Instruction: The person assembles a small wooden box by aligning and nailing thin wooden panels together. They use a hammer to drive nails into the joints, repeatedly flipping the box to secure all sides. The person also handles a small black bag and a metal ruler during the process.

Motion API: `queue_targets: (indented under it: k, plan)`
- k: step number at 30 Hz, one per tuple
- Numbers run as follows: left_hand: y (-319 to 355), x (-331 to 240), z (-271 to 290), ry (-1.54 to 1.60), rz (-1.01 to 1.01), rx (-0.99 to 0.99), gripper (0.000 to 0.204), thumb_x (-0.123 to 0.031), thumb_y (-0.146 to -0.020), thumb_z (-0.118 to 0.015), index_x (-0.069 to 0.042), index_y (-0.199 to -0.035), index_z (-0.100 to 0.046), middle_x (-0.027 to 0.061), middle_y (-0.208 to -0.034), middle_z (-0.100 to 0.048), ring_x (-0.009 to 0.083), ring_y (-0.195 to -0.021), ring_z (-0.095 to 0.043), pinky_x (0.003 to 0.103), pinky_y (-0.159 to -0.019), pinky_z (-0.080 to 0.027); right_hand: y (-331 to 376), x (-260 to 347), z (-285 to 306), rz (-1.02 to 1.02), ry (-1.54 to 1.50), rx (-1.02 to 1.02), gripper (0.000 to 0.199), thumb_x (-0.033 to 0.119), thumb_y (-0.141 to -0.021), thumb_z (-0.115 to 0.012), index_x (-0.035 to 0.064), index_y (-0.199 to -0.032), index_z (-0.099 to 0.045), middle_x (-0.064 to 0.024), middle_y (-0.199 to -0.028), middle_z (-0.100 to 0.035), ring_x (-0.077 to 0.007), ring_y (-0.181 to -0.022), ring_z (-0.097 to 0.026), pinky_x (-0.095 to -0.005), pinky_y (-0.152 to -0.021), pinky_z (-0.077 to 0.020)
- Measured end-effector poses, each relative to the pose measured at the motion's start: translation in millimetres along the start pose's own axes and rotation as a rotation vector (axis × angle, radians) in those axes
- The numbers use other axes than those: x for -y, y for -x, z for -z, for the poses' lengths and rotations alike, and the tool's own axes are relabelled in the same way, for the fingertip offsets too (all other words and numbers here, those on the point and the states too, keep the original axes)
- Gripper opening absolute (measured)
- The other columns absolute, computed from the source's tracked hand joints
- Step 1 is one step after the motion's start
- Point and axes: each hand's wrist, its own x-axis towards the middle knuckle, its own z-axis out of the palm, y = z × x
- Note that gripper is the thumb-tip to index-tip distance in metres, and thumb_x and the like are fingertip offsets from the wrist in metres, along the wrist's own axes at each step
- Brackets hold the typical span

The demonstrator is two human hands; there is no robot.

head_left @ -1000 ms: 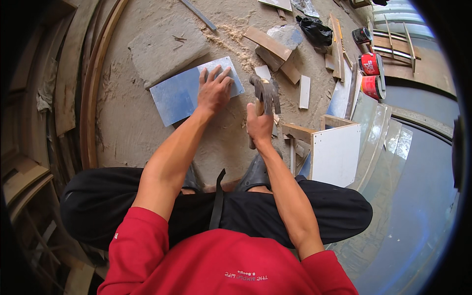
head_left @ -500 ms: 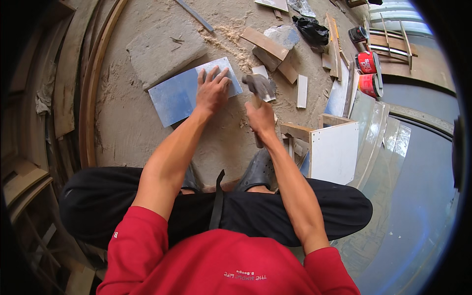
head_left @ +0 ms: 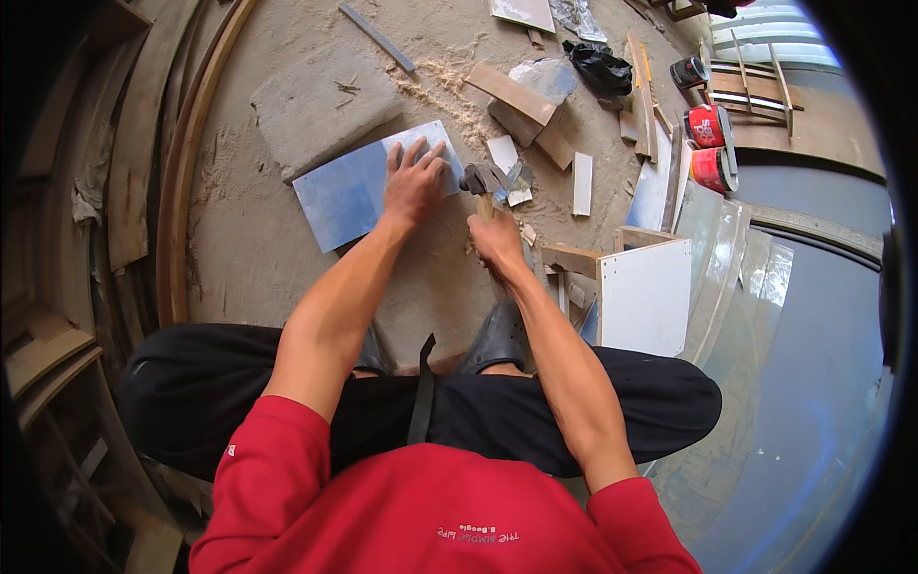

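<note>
a: we start at the blue-grey panel [head_left: 359,187]. it lies flat on the dusty floor [head_left: 258,258], straight ahead of the seated person, its far corner just beside a flat grey slab [head_left: 320,110].

b: we confirm. the left hand [head_left: 413,182] is spread open, palm down, fingers splayed, pressing on the panel's right end. it grasps nothing.

a: the right hand [head_left: 495,239] is clenched round the wooden handle of a hammer [head_left: 486,182]. the metal head sits just off the panel's right edge, near the left fingertips. we cannot tell whether the head touches the panel.

b: noted. small white offcuts [head_left: 504,153] lie just beyond the hammer head, with sawdust about them.

a: further out, we record a white strip [head_left: 582,184] to the right, brown wooden blocks [head_left: 516,100] beyond, and a black bag [head_left: 602,65] near the top.

b: on the right we list a white board [head_left: 645,297] propped on edge, near the right forearm, and two red tins [head_left: 710,143] well apart from the hands.

a: curved wooden strips [head_left: 182,191] run down the left side. a dark sandal [head_left: 497,335] shows below the right wrist, at the person's knees.
</note>
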Motion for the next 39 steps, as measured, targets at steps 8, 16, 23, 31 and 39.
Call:
queue_targets:
  k: [8,16,23,31,39]
  plan:
    - [-0.9,1.7,-2.3,-0.02,0.001,-0.003,0.013,-0.022,-0.091,-0.059,-0.018,-0.097,-0.069,-0.0024,-0.136,-0.06,0.0239,-0.135,-0.045,0.054,-0.116,-0.021,0.4,-8.0,5.9,0.079,0.011,-0.025,0.026,0.021,-0.081,-0.055,-0.0032,-0.076,-0.064,-0.0168,-0.056,-0.06,-0.0282,-0.046,-0.061,-0.0414,-0.047,-0.0486]
    - [-0.2,-0.3,-2.4,-0.022,-0.013,-0.012,0.013,-0.023,-0.092,-0.059,-0.017,-0.097,-0.069,-0.0012,-0.134,-0.062,0.0248,-0.135,-0.045,0.054,-0.116,-0.022,-1.5,-10.7,6.5,0.193,0.022,-0.066,0.028,0.022,-0.083,-0.056,-0.003,-0.073,-0.062,-0.0133,-0.054,-0.058,-0.0248,-0.045,-0.059,-0.0394,-0.045,-0.0468]
    - [-3.9,1.1,-2.0,-0.009,-0.01,-0.024,0.013,-0.023,-0.092,-0.059,-0.017,-0.097,-0.069,-0.0012,-0.135,-0.061,0.0254,-0.134,-0.046,0.053,-0.116,-0.022,-1.5,-4.1,6.5,0.16,0.029,-0.053,0.029,0.025,-0.082,-0.057,-0.0032,-0.076,-0.062,-0.0149,-0.058,-0.061,-0.0282,-0.053,-0.064,-0.0423,-0.052,-0.0492]
    - [-1.3,-2.9,-3.0,-0.013,-0.024,-0.028,0.011,-0.023,-0.091,-0.06,-0.017,-0.094,-0.069,-0.0015,-0.135,-0.061,0.025,-0.134,-0.046,0.053,-0.115,-0.023,-26.9,-29.2,4.5,0.345,0.115,-0.137,0.031,0.026,-0.08,-0.056,-0.0024,-0.086,-0.067,-0.0198,-0.063,-0.064,-0.0328,-0.06,-0.066,-0.0436,-0.059,-0.051]
    - [-2.3,-4.5,-7.4,-0.017,-0.029,-0.035,0.012,-0.024,-0.091,-0.059,-0.017,-0.093,-0.069,-0.0003,-0.132,-0.063,0.0248,-0.133,-0.047,0.053,-0.115,-0.024,-23.1,-39.4,1.6,0.386,0.17,-0.133,0.026,0.024,-0.082,-0.056,0.0019,-0.086,-0.069,-0.0273,-0.076,-0.066,-0.0434,-0.077,-0.068,-0.0507,-0.071,-0.0523]
